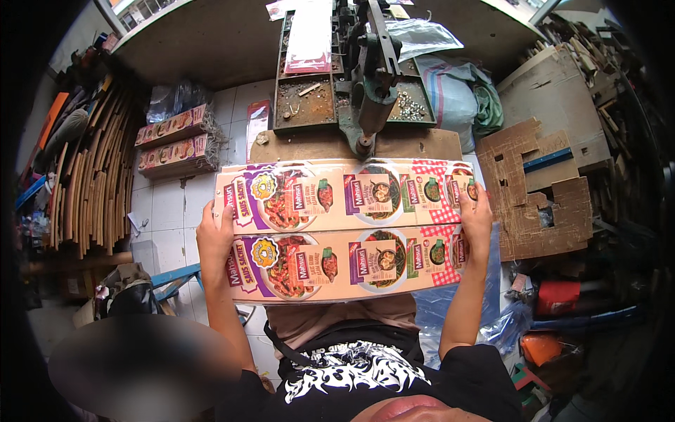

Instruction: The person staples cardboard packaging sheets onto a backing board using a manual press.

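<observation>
A wide peach printed cardboard sheet [330, 219] lies level in front of me, its two matching panels showing pictures of food dishes. A line runs across it between the panels; whether it is one sheet or several together, I cannot tell. My left hand [215, 235] grips its left edge, thumb on top. At the opposite edge, my right hand [477, 214] holds it the same way, fingers partly hidden underneath. Just beyond the sheet's far edge stands a dark metal press [374, 105], its lower tip close to that edge.
Behind the press, a compartment tray [306, 105] holds small metal pieces. A brown board [302, 148] lies beneath the press. Bundled printed strips [172, 141] are stacked on the left floor, near upright cardboard [91, 176]. Cut cardboard [517, 204] and a sack [450, 98] are at right.
</observation>
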Tool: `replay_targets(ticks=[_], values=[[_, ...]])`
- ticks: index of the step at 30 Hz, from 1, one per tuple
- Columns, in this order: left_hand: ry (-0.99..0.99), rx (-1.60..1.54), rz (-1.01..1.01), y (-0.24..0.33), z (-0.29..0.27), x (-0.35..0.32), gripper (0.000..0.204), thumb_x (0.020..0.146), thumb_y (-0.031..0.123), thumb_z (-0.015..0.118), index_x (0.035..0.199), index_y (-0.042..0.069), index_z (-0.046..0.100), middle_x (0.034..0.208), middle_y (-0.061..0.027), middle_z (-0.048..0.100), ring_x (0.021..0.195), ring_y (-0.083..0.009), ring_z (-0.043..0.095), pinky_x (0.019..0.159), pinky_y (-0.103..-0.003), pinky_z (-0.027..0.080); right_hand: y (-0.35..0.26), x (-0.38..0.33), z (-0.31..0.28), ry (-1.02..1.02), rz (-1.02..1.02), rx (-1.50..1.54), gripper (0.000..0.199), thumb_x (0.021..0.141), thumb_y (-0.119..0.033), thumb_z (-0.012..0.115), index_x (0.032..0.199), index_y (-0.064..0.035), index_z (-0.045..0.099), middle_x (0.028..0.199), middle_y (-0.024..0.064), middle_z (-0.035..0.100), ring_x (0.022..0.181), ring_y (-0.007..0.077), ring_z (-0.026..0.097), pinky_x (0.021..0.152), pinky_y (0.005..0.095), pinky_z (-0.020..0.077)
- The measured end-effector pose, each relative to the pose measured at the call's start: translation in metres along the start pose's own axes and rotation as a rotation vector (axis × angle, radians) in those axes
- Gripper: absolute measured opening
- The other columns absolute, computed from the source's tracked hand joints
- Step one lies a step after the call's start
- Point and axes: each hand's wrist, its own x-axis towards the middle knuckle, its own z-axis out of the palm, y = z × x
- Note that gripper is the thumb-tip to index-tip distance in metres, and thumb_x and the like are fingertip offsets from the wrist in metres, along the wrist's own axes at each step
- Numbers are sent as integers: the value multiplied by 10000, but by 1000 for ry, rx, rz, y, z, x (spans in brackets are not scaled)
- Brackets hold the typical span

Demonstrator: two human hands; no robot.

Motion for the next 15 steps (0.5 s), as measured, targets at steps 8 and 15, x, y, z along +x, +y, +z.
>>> replay_targets(ticks=[8, 15], values=[[66, -56, 21, 0, 3, 1, 418, 925, 319, 589, 1118, -52, 587, 878, -246, 698, 838, -349, 707, 726, -406, 531, 7, 1, 8, 289, 120, 110, 399, 863, -312, 702, 1056, 26, 615, 959, 202, 686, 891, 337, 669, 807, 405, 510], [51, -137, -5, -11, 2, 7, 358, 906, 268, 548, 1022, -63, 621, 821, -244, 685, 757, -330, 689, 692, -408, 510, 30, 13, 6, 245, 175, 270, 327, 886, -281, 689, 857, 41, 640, 756, 90, 666, 686, 135, 601, 645, 295, 489]])
